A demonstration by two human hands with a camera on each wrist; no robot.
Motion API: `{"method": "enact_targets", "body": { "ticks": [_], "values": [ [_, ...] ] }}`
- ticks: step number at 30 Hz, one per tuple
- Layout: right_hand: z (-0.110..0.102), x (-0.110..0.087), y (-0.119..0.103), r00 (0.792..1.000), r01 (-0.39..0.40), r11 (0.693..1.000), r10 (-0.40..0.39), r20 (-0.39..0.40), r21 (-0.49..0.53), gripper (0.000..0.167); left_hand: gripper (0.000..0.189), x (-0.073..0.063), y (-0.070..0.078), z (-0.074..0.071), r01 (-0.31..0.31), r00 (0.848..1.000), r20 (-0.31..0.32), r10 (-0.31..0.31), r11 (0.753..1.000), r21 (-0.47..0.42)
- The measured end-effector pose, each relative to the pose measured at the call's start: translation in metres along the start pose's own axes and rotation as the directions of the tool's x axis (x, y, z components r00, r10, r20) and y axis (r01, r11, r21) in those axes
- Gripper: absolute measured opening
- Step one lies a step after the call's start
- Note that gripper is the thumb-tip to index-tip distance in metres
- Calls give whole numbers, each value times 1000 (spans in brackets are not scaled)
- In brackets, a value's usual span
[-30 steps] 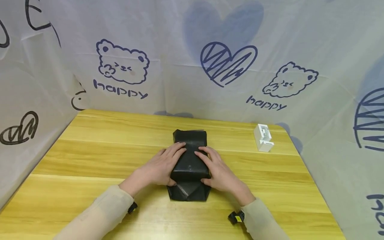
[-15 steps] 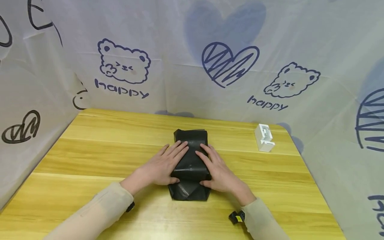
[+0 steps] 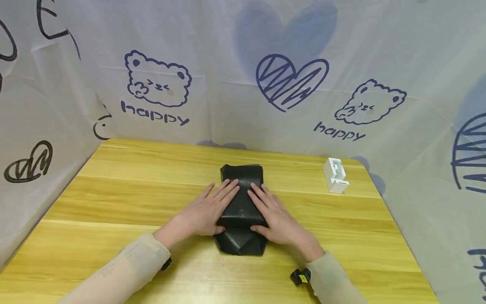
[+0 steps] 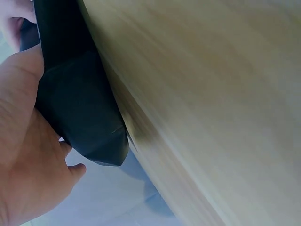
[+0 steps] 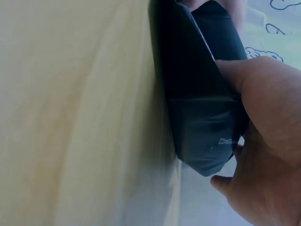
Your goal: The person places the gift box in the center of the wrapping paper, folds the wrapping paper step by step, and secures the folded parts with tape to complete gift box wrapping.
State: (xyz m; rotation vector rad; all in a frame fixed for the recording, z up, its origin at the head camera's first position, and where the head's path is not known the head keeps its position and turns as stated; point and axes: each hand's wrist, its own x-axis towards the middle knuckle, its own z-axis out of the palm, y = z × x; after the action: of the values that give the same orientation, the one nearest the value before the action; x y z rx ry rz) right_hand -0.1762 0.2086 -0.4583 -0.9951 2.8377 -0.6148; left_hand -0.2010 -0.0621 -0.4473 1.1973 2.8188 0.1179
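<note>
On the table in front of me lies a black wrapped parcel [image 3: 243, 207] with creased, folded flaps at its near and far ends. My left hand [image 3: 206, 211] rests on its left side, fingers spread straight across the top and thumb at the near fold. From the right, my right hand [image 3: 277, 217] presses on it the same way, its fingertips near the middle of the top. In the left wrist view, the parcel's end face [image 4: 84, 103] slopes to a blunt corner beside the hand. A similar folded end [image 5: 204, 132] shows in the right wrist view, where a small pale mark is visible.
At the back right of the wooden table [image 3: 114, 181] stands a small white block-shaped object [image 3: 335, 175] with a notch. A white curtain [image 3: 228, 105] with blue drawings hangs behind the table and along its sides. Black wrist devices [image 3: 300, 276] sit at both cuffs.
Both hands stay on the parcel. The right hand's fingers have drawn closer together and lie flatter on top; the left fingers have spread and straightened slightly. The parcel has barely moved.
</note>
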Motion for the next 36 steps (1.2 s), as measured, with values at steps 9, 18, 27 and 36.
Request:
{"method": "enact_targets", "body": {
  "ticks": [9, 18, 27, 36],
  "values": [
    [2, 1, -1, 1000, 7, 1000, -7, -3, 5, 97, 105, -1, 2, -3, 22, 1000, -2, -23, 997, -73],
    [-2, 2, -1, 1000, 9, 1000, -9, -9, 10, 97, 103, -1, 3, -6, 26, 1000, -5, -26, 998, -59],
    [-2, 1, -2, 1000, -2, 1000, 2, 17, 17, 92, 107, -1, 3, -3, 26, 999, -20, -27, 998, -53],
    [2, 3, -6, 1000, -26, 1000, 26, -10, 2, 91, 103, -17, -3, -4, 61, 985, -146, -87, 982, -176]
  ]
}}
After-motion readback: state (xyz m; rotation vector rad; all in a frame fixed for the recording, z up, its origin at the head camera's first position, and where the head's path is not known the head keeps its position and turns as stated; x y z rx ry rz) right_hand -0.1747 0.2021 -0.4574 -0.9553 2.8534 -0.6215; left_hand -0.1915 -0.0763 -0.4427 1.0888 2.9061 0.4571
